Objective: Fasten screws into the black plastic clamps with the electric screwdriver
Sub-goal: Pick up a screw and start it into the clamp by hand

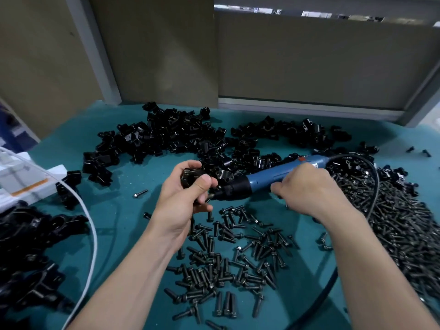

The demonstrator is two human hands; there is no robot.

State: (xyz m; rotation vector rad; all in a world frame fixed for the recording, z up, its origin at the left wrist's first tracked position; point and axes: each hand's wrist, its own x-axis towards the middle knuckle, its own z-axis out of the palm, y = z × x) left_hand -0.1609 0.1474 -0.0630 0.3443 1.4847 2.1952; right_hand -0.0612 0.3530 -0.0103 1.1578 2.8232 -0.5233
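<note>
here, closest in, loose screws lie scattered on the teal table, with a far denser heap of screws to the right. just beyond, the left hand curls thumb and fingers tight round a black plastic clamp, held off the table. the right hand wraps the blue body of the electric screwdriver, which lies level, its black nose reaching the left hand's fingers; whether the bit meets a screw i cannot tell. its black cord loops rightward. farthest back sprawls a pile of clamps.
</note>
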